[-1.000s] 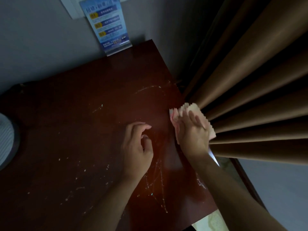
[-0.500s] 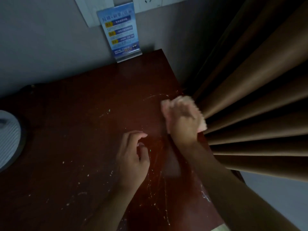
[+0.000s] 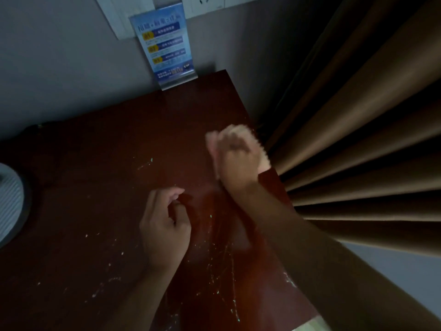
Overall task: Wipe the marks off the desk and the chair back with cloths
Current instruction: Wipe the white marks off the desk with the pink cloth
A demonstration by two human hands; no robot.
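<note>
Dim room, honestly hard to see much. Dark reddish-brown desk (image 3: 100,187) was shoved into a corner against a grey wall (image 3: 59,68), with heavy brown curtains (image 3: 358,139) hanging just beside its right edge.

Right hand (image 3: 235,158) was down on the desk near that curtain edge, pressing a pale pinkish cloth (image 3: 261,152) against the wood. It was blurred, so I couldn't tell exactly how the fingers lay, but the cloth poked out on both sides of the hand and beyond the fingertips, its zigzag edge showing on the curtain side. Looked like the hand was wrapped over it and holding it.

Left hand (image 3: 164,225) sat nearer the person than the cloth hand and off to its left, fingers loosely curled with nothing in them, fingertips just about on the desk.

Marks (image 3: 222,266): plenty of pale scratchy streaks and specks on the wood behind both hands, toward the near edge, plus one small streak (image 3: 145,164) out left of the cloth.

Further off beyond the cloth hand, a blue sign in a clear stand (image 3: 167,48) stood at the back edge against the wall, under white wall sockets (image 3: 205,4). Way out left of the idle hand, a pale ribbed round thing (image 3: 9,204) sat at the desk's edge, cut off by the view.
</note>
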